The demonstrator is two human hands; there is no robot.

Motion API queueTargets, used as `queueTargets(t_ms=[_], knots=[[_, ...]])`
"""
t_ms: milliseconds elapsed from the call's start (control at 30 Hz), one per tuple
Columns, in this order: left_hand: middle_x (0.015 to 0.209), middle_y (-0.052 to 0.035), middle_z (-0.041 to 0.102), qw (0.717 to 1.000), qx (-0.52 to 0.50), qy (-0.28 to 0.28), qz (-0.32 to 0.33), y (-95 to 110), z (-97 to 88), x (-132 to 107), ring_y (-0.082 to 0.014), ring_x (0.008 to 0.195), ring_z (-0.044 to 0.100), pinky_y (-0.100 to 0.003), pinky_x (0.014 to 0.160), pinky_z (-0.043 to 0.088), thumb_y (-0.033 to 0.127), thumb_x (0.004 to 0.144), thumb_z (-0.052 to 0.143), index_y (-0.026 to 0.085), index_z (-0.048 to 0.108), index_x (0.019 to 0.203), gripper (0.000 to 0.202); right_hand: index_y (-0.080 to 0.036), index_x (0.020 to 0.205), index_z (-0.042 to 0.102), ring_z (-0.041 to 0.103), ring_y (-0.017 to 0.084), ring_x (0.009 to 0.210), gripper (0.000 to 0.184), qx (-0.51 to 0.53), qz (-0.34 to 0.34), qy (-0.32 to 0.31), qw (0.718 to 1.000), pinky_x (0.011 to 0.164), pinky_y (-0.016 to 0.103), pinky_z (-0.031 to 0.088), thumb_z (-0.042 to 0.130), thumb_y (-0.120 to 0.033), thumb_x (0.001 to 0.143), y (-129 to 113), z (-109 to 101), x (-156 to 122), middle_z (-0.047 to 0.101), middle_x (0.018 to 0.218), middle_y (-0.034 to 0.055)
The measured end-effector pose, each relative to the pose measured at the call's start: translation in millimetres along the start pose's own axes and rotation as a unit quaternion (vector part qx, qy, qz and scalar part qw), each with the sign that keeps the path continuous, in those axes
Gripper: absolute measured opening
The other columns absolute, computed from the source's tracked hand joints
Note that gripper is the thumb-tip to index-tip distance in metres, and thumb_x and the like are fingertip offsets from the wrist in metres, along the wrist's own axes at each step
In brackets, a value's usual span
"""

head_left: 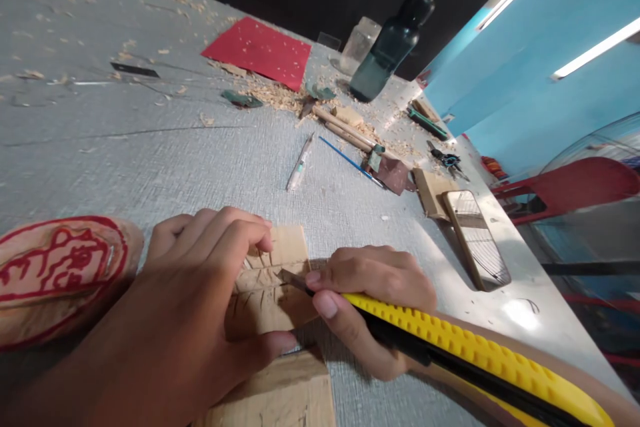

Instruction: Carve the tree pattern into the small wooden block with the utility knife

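left hand (200, 293) pressed flat on wood block (273, 280) | right hand (370, 300) clamped on yellow knife (475, 347), blade at block | pen (300, 163), phone (476, 239), dark bottle (395, 40), shavings beyond

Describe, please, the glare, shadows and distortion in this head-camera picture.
Head view: the light strips blow out white; glare sits on the table by its right edge; the left hand shades the wood block; the wide lens bends the table and stretches the yellow knife in the right hand.
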State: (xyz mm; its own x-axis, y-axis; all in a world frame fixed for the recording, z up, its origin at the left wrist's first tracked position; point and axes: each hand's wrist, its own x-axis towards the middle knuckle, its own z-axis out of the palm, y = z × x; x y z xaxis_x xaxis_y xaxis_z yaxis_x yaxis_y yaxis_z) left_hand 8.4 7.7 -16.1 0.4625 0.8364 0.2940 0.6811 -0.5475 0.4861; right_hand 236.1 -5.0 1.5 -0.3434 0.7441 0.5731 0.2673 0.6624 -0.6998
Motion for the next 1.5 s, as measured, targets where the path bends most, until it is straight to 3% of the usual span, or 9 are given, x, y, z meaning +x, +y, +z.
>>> queueTargets(t_ms=[167,300,533,667,833,1033,1233,1500], knots=[[0.119,-0.0055,0.067,1.0,-0.003,0.002,0.002,0.5,-0.2,-0.4,-0.0358,0.103,0.062,-0.056,0.088,0.044,0.041,0.063,0.089,0.029,0.049,0.12,0.07,-0.014,0.091,0.072,0.077,0.014,0.066,0.014,0.025,0.02,0.023,0.999,0.063,0.019,0.063,0.069,-0.003,0.083,-2.1,-1.5,4.7,0.077,0.074,0.0058],[0.123,-0.0055,0.067,1.0,-0.005,-0.006,0.021,-1.5,0.0,-0.7,-0.0359,0.108,0.063,-0.058,0.093,0.043,0.039,0.067,0.085,0.029,0.048,0.121,0.066,-0.013,0.095,0.073,0.076,0.015,0.063,0.018,0.036,0.001,0.024,0.999,0.061,0.02,0.064,0.069,-0.003,0.08,1.1,0.8,3.3,0.077,0.074,0.006],[0.124,-0.0053,0.066,1.0,-0.004,-0.008,0.022,-1.8,0.0,-2.3,-0.0355,0.108,0.063,-0.058,0.094,0.043,0.045,0.069,0.087,0.028,0.048,0.122,0.069,-0.015,0.096,0.073,0.076,0.013,0.064,0.018,0.006,0.02,0.02,1.0,0.061,0.018,0.062,0.068,-0.004,0.083,-1.8,0.6,1.0,0.079,0.078,0.0046],[0.125,-0.0055,0.066,1.0,-0.014,-0.011,0.024,-2.8,0.3,-3.0,-0.0356,0.11,0.063,-0.057,0.094,0.043,0.05,0.072,0.087,0.029,0.047,0.123,0.068,-0.015,0.097,0.071,0.077,0.014,0.067,0.019,-0.012,-0.005,-0.01,1.0,0.063,0.018,0.063,0.066,-0.002,0.084,-4.7,-1.6,2.8,0.078,0.079,0.0066],[0.124,-0.0062,0.066,0.999,-0.016,-0.01,0.029,-1.5,1.0,-2.6,-0.0354,0.109,0.063,-0.055,0.093,0.043,0.05,0.072,0.088,0.029,0.046,0.123,0.07,-0.017,0.098,0.068,0.074,0.014,0.064,0.019,-0.025,-0.008,-0.004,1.0,0.061,0.019,0.062,0.066,-0.002,0.085,-4.9,-1.9,2.4,0.077,0.079,0.0054],[0.117,-0.0047,0.066,1.0,-0.004,-0.006,0.012,1.4,-0.2,1.3,-0.0343,0.101,0.062,-0.053,0.085,0.044,0.046,0.067,0.09,0.029,0.047,0.118,0.069,-0.018,0.091,0.061,0.07,0.012,0.063,0.017,-0.029,0.003,-0.07,0.997,0.06,0.017,0.058,0.065,-0.001,0.088,-9.7,-2.7,7.4,0.073,0.077,0.0057],[0.119,-0.0057,0.065,1.0,-0.019,0.0,0.008,0.3,0.8,2.3,-0.0355,0.104,0.06,-0.057,0.087,0.044,0.045,0.064,0.092,0.029,0.048,0.118,0.071,-0.018,0.088,0.062,0.069,0.01,0.065,0.014,0.007,0.076,-0.046,0.996,0.062,0.018,0.057,0.065,-0.005,0.091,-9.7,-0.7,5.7,0.071,0.074,0.0016],[0.118,-0.0071,0.064,1.0,-0.022,-0.008,0.005,1.6,-1.8,1.0,-0.0354,0.104,0.058,-0.058,0.086,0.044,0.039,0.067,0.09,0.028,0.047,0.12,0.069,-0.019,0.091,0.068,0.071,0.01,0.063,0.008,0.018,0.064,-0.021,0.998,0.059,0.018,0.056,0.068,-0.011,0.092,-4.4,-2.4,5.8,0.076,0.076,0.0023]])
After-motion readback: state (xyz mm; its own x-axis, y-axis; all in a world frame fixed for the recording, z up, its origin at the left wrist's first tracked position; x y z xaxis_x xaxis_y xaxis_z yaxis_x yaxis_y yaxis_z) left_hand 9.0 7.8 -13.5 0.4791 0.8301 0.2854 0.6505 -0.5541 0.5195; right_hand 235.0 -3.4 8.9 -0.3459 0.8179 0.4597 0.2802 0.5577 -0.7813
